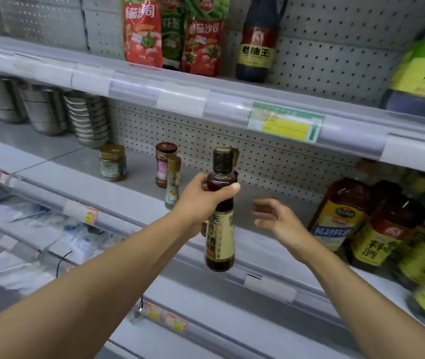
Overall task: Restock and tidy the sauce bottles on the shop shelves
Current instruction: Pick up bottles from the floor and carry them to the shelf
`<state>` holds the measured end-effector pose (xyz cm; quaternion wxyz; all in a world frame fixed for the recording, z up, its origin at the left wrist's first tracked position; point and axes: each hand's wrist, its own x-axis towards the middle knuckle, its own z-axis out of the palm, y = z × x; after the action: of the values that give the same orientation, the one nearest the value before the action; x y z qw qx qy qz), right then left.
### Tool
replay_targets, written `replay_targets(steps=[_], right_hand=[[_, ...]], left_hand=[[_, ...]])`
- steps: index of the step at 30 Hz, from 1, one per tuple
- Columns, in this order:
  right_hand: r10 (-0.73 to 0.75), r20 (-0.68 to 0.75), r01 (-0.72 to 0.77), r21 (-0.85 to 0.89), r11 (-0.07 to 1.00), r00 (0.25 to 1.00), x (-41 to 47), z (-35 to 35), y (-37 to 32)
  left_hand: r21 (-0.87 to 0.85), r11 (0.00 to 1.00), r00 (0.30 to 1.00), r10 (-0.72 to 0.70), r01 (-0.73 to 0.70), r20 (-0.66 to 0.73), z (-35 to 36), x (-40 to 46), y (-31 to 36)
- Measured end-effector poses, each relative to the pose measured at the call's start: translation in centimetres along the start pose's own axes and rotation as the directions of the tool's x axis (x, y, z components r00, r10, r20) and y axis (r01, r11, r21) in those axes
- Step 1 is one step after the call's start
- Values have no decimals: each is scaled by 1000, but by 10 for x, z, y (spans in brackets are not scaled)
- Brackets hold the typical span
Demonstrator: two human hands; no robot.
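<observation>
My left hand grips a slim dark sauce bottle with a black cap and a yellow label, held upright in front of the middle shelf. Just to its right my right hand hovers with fingers spread and relaxed, holding nothing. On the middle shelf behind stand a green-labelled jar, a pink-labelled jar and a small slim bottle. A cluster of larger dark bottles with yellow labels fills the shelf's right end.
The top shelf carries red and green sauce pouches, a dark soy bottle and a big green-labelled bottle at the right edge. Stacked steel bowls sit at the left. Lower shelves hold white packets.
</observation>
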<state>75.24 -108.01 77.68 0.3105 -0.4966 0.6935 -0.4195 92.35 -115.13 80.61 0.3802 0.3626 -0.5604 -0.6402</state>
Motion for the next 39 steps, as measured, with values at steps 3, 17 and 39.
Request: replay_targets(steps=[3, 17, 39], right_hand=[[14, 88, -14, -8, 1000, 996, -9, -14, 7], [42, -21, -41, 40, 998, 999, 5, -25, 50], [79, -81, -85, -70, 994, 994, -12, -11, 88]], left_hand=[[11, 1000, 1000, -2, 2, 26, 33, 12, -3], [142, 990, 1000, 23, -24, 8, 108, 47, -21], [167, 957, 966, -251, 236, 70, 76, 21, -103]])
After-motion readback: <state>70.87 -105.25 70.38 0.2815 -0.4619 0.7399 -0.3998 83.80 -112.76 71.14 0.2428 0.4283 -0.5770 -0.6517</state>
